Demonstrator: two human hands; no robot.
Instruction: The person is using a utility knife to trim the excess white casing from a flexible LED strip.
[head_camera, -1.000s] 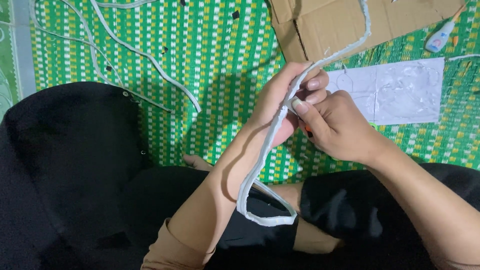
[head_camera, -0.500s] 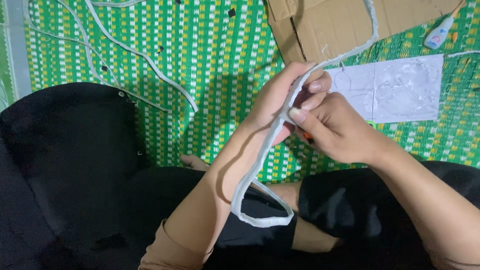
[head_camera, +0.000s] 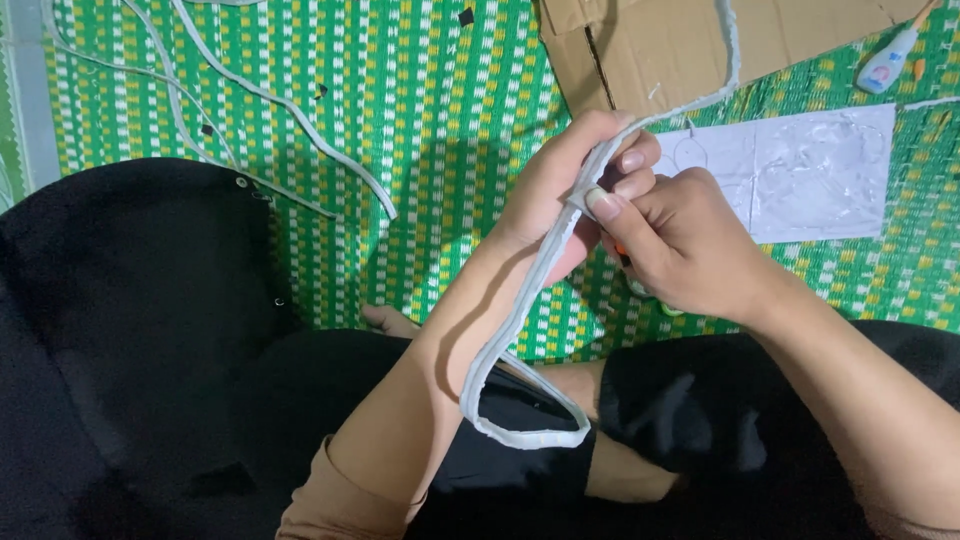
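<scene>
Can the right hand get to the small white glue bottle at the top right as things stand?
Probably not straight away. The right hand is pinching the pale grey flat strip together with the left hand. The small white glue bottle lies apart on the green woven mat, the path unobstructed, but the grip is occupied.

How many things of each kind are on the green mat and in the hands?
White strips: 2, one in both hands, one lying on the mat
Cardboard pieces: 1
White sheets: 1
Small tubes: 1
Total: 5
</scene>
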